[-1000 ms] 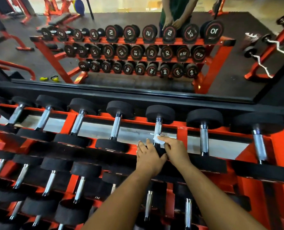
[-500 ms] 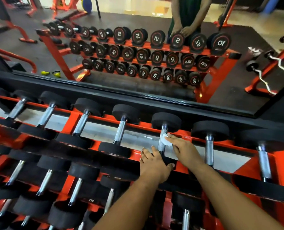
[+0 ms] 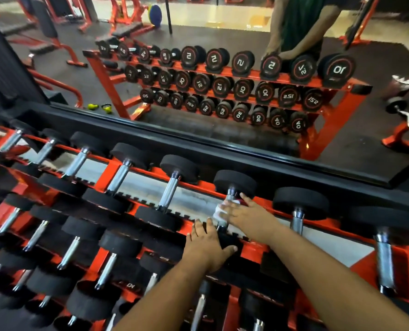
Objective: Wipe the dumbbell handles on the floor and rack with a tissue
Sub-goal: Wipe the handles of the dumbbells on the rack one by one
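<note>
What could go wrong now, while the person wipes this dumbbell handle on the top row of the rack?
1. The right hand presses the tissue on the handle between two heavy black heads; fingers may get pinched if the dumbbell rolls, though the left hand rests on the near head and probably steadies it.
2. The tissue looks small and crumpled, so it may tear or slip off.
3. The serrated edge of the orange rack lies close to the knuckles and could scrape them.

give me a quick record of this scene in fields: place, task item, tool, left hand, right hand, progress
place: orange dumbbell rack facing a mirror
task item: top-row dumbbell handle
tool: white tissue
left hand: resting on the dumbbell's near head, fingers fairly straight
right hand: holds the tissue against the handle
progress: wiping this handle; the hands touch no other handle
</note>
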The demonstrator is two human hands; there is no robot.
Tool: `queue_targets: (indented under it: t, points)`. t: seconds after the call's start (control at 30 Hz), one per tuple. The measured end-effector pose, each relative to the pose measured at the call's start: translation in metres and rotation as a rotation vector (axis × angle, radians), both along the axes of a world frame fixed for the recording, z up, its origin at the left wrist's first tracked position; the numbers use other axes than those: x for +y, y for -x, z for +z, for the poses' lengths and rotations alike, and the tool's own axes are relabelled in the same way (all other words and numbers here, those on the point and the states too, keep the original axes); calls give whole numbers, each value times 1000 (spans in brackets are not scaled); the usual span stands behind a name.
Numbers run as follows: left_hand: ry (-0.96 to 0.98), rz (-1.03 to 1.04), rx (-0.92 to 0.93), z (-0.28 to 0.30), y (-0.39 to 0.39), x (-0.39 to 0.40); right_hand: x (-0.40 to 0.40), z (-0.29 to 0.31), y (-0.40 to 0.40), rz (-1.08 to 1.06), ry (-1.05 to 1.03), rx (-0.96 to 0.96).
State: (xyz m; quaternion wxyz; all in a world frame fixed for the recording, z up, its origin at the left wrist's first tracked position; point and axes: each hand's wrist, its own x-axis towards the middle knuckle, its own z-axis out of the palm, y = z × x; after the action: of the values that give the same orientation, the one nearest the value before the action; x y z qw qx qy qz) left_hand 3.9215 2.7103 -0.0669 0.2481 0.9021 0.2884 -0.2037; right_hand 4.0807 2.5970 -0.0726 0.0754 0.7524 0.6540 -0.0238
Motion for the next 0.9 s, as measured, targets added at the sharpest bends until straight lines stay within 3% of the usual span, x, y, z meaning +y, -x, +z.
queue_targets:
  t: [0.1,0.2,0.3,0.4,0.5,0.6,0.7,0.8,0.9]
  points:
    - [-11,-11,12,3,-1,-1,1,-3,8,-199,-52,41]
    - [-26,-18,31,1,-2,0,-2,-21,19,-45,-38,101]
    - [-36,-44,77,3,-4,0,-5,-17,11,60,-53,33]
    - [-42,-74,129,8,-6,1,5,-4,7,-197,-31,-37]
    - [-44,-93,138,8,-7,2,12,1,18,-334,-38,56]
    - [-48,-95,132,7,-5,1,1,-5,29,-173,0,199]
    - [-50,-86,107,8,-4,-1,-6,-7,22,-46,-11,146]
    - [-59,-78,96,9,-3,-1,6,-4,11,-245,-28,40]
    - [-54,-67,83,7,-2,-1,17,-4,21,-358,-56,91]
